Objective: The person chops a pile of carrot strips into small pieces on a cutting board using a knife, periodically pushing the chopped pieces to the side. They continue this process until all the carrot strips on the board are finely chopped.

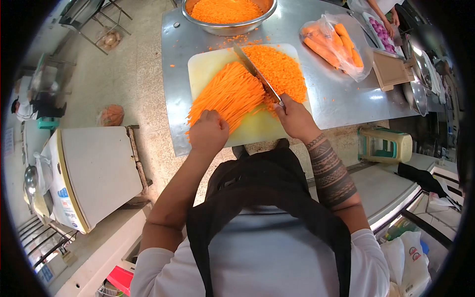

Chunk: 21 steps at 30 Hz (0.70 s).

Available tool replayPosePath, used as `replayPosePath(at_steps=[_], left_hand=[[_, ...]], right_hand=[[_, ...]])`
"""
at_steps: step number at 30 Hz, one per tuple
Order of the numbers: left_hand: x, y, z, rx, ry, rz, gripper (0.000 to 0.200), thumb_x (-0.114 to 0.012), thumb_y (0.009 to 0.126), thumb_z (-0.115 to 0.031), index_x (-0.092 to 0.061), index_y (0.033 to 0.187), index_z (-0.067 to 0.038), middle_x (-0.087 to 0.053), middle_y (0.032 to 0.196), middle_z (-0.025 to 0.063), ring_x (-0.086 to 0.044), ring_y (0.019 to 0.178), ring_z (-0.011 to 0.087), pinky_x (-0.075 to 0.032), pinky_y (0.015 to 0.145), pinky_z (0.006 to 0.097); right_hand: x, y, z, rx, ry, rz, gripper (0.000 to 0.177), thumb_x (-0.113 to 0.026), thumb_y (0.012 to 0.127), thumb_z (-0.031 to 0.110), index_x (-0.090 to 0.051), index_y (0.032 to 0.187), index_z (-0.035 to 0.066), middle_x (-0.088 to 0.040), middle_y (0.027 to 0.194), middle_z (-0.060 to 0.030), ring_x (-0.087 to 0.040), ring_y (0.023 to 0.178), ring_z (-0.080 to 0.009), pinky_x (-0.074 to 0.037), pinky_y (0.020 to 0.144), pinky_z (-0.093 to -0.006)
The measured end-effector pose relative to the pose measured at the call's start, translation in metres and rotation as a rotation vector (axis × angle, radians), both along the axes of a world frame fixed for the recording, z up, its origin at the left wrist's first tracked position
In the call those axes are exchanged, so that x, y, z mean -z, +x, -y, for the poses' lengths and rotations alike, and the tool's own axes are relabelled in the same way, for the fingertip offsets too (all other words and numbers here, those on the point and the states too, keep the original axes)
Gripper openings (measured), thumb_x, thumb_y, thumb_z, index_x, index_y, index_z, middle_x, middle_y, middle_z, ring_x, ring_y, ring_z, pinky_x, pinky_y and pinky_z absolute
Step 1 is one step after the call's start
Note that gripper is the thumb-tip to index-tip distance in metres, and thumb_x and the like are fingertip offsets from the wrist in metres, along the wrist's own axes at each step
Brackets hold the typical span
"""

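My right hand (296,117) grips the handle of a kitchen knife (257,73), its blade slanting up and left across a cutting board (199,70). Left of the blade lies a heap of carrot strips (228,94). On the blade's other side spreads a pile of finely diced carrot (279,69). My left hand (210,131) rests on the near left end of the strips with its fingers curled; their tips are hidden, but they press against the carrot strips. The blade's edge sits at the right border of the strips.
A steel bowl (230,27) full of diced carrot stands beyond the board. To the right, a plastic bag (341,47) holds whole carrots. A co-worker's hands (391,22) are by a tray of purple pieces (380,32). A stool (385,145) stands under the metal table (336,106).
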State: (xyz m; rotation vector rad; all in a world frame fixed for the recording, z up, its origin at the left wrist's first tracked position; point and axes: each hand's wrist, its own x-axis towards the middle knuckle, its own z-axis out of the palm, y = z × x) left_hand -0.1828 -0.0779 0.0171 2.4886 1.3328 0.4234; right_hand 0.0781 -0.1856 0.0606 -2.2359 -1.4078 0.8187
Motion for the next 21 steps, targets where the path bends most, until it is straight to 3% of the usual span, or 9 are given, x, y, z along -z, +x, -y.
replayPosePath(at_steps=[4,7,10,13,16,19,21], left_hand=[[-0.025,0.016,-0.019,0.038,0.108,0.079,0.013,-0.072,0.087,-0.019,-0.068,0.091,-0.007,-0.068,0.092,0.0127,-0.072,0.075,0.0336,-0.059,0.065,0.047],[-0.035,0.039,-0.036,0.074,0.047,-0.083,0.019,-0.072,0.091,-0.022,-0.07,0.101,-0.005,-0.068,0.1,0.0129,-0.072,0.088,0.0331,-0.06,0.075,0.0459],[-0.041,0.065,-0.037,0.042,-0.008,-0.08,0.029,-0.072,0.095,-0.026,-0.071,0.115,-0.005,-0.067,0.115,0.0145,-0.066,0.112,0.0347,-0.055,0.096,0.0488],[-0.019,0.082,-0.032,0.048,0.037,-0.019,0.045,-0.07,0.099,-0.033,-0.068,0.136,-0.006,-0.061,0.14,0.0193,-0.054,0.135,0.0414,-0.043,0.113,0.0556],[0.013,0.096,-0.028,0.037,0.328,-0.067,0.058,-0.061,0.105,-0.039,-0.054,0.155,-0.009,-0.045,0.161,0.0222,-0.041,0.148,0.0452,-0.03,0.122,0.0618],[0.044,0.1,-0.035,-0.008,0.226,-0.177,0.069,-0.047,0.109,-0.048,-0.035,0.167,-0.012,-0.028,0.173,0.0215,-0.032,0.155,0.0431,-0.023,0.126,0.0629],[0.047,0.099,-0.036,-0.007,0.207,-0.172,0.069,-0.046,0.11,-0.049,-0.034,0.167,-0.013,-0.03,0.172,0.0208,-0.033,0.154,0.0428,-0.024,0.126,0.0628]], right_hand=[[-0.001,0.006,0.001,-0.014,0.016,-0.043,0.038,-0.056,0.109,0.034,-0.056,0.12,-0.002,-0.072,0.098,-0.0308,-0.069,0.099,-0.0503,-0.054,0.086,-0.0579],[-0.003,0.013,0.0,-0.04,0.0,-0.082,0.038,-0.056,0.109,0.034,-0.056,0.119,-0.003,-0.071,0.099,-0.0316,-0.069,0.1,-0.0505,-0.053,0.086,-0.0573],[-0.003,0.024,0.0,-0.076,-0.026,-0.134,0.039,-0.058,0.108,0.033,-0.056,0.121,-0.004,-0.071,0.099,-0.0322,-0.069,0.099,-0.0509,-0.053,0.086,-0.0568],[-0.003,0.032,0.003,-0.103,0.009,-0.188,0.04,-0.059,0.107,0.031,-0.055,0.126,-0.005,-0.071,0.099,-0.0329,-0.069,0.098,-0.0512,-0.054,0.086,-0.0571],[-0.001,0.034,0.005,-0.122,0.061,-0.174,0.042,-0.058,0.107,0.027,-0.053,0.132,-0.006,-0.071,0.097,-0.0337,-0.069,0.096,-0.0515,-0.054,0.085,-0.0581],[0.007,0.043,0.005,-0.231,0.057,-0.146,0.04,-0.056,0.107,0.023,-0.05,0.133,-0.007,-0.07,0.094,-0.0341,-0.069,0.093,-0.0519,-0.053,0.082,-0.0598],[0.01,0.048,0.004,-0.243,0.082,-0.2,0.035,-0.057,0.108,0.022,-0.05,0.126,-0.006,-0.068,0.087,-0.0314,-0.068,0.086,-0.0505,-0.053,0.077,-0.0563]])
